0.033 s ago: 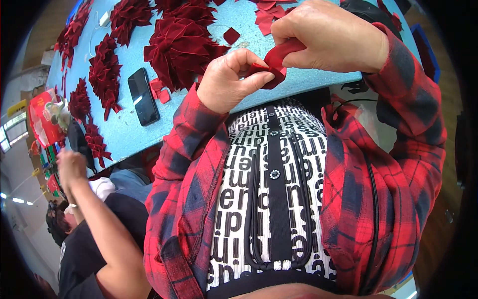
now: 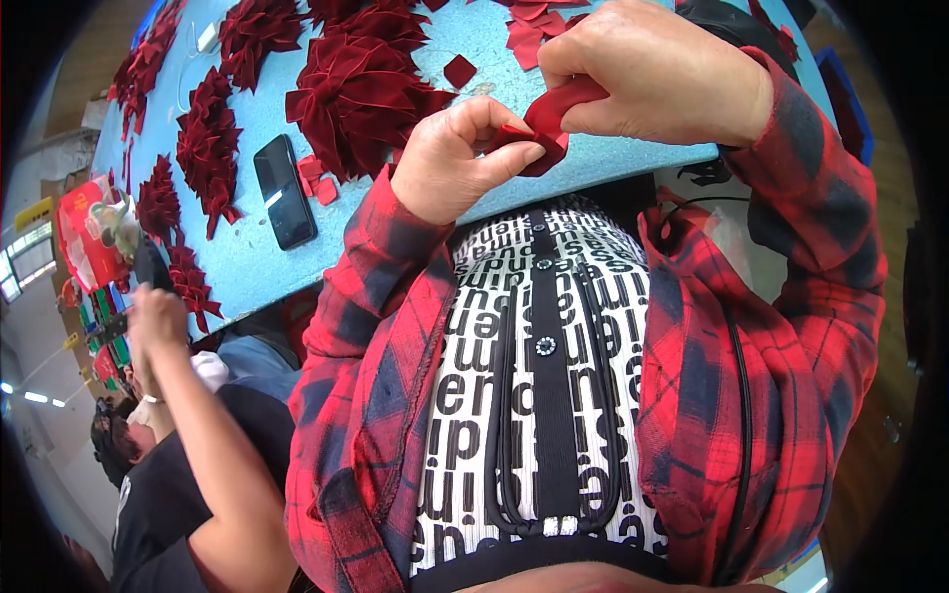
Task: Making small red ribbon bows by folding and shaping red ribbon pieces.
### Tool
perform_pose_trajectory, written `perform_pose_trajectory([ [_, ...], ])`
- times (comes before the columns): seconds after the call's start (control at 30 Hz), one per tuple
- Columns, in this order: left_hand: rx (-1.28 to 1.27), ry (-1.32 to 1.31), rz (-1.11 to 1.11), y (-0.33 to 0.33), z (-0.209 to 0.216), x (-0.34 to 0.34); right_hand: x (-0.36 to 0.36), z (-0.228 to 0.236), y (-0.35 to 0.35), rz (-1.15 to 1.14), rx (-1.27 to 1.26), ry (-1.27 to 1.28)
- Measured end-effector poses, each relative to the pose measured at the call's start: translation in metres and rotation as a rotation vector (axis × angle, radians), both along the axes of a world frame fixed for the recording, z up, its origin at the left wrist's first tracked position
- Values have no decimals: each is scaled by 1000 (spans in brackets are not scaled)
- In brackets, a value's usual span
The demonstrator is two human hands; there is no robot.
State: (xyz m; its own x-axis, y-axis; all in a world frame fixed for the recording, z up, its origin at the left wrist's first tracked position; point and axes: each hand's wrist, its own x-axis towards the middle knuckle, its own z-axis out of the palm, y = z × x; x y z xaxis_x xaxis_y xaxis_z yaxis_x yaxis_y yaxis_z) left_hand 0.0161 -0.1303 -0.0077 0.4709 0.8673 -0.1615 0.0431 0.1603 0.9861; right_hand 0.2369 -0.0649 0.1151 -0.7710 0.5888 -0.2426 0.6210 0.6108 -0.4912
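Over the table's near edge, my left hand [image 2: 462, 158] pinches a dark red piece of fabric [image 2: 549, 124] between thumb and forefinger. My right hand [image 2: 643, 74] grips the same fabric from the other side, fingers curled round it. The piece looks folded where the fingertips meet, and part of it is hidden by them. Just beyond my left hand lies a large bunch of pointed, dark red fabric petals [image 2: 356, 94]. A single loose dark red square of fabric [image 2: 459, 71] rests behind the hands.
On the light blue table [image 2: 259, 259] lie a black phone [image 2: 284, 193], small red scraps [image 2: 316, 180], more petal bunches [image 2: 207, 143] and a pile of lighter red pieces [image 2: 526, 40]. To the left sits a co-worker, whose hand [image 2: 158, 321] is raised near a red bag [image 2: 94, 232].
The co-worker's raised hand at the left has shifted slightly right. My own hands and the red fabric look unchanged.
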Motion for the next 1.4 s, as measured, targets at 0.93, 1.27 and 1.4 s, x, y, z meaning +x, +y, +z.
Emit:
perform_pose_trajectory([
  [0.93,145,31,258,29,2,-14,-16,-41,-64,61,28,315],
  [1.27,129,-373,117,44,17,-24,-7,-48,-12,-220,539,716],
  [1.4,217,-306,78,44,23,-22,-15,-57,-7,-150,405,810],
])
